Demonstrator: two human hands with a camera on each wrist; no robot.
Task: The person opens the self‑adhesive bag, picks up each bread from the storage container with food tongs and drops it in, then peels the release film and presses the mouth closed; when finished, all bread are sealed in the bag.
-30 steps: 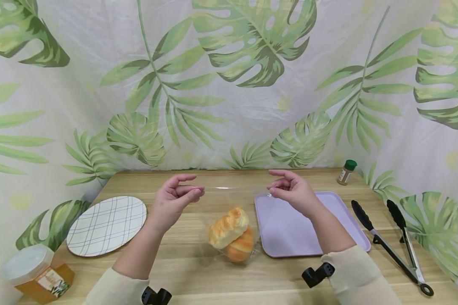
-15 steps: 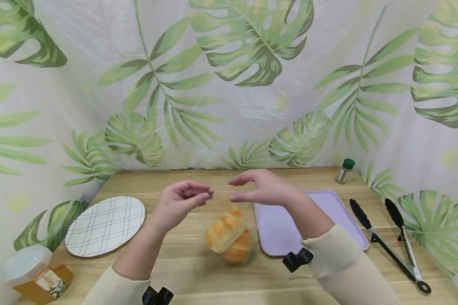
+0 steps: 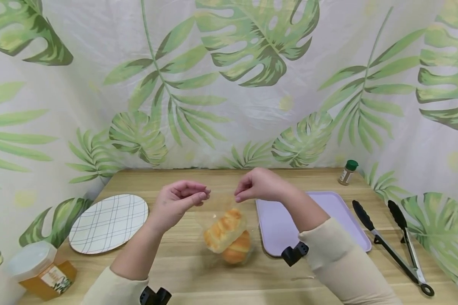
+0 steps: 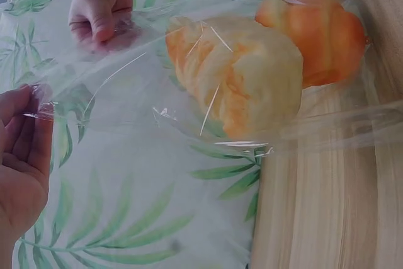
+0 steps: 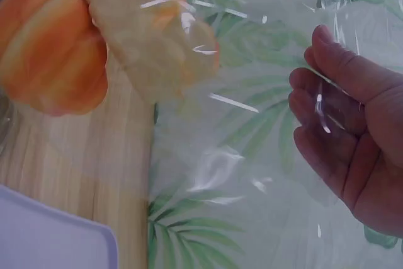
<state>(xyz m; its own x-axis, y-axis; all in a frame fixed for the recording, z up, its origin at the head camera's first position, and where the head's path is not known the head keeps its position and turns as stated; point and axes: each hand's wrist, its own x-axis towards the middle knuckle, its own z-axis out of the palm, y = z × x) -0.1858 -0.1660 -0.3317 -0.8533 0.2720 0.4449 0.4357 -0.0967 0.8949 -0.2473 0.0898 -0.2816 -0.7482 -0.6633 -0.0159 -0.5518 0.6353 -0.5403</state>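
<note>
A clear plastic bag [image 4: 160, 114] hangs between my hands, with two breads inside. One is a long, pale golden bread [image 3: 224, 231] with a ridged top; the other is a rounder orange bun [image 3: 237, 249], partly behind it. My left hand [image 3: 181, 201] pinches the bag's upper edge between thumb and fingers. Close by on the right, my right hand [image 3: 262, 186] pinches the upper part of the bag too. In the right wrist view, the plastic runs across the right hand's curled fingers [image 5: 321, 111]. Both breads sag low in the bag, over the wooden table.
A lilac tray [image 3: 290, 228] lies right of the bag, with open black-tipped tongs [image 3: 393, 250] beyond it. A green-lidded spice jar [image 3: 347, 173] stands behind. On the left are a checked plate [image 3: 108, 224] and a honey-coloured jar [image 3: 46, 271]. A thin strip [image 3: 303, 278] lies near the front.
The hands held the bag's mouth stretched wide; the right hand then moved left, its thumb and fingers apart. Now it pinches the plastic near the left hand, and the bag's top is gathered narrower.
</note>
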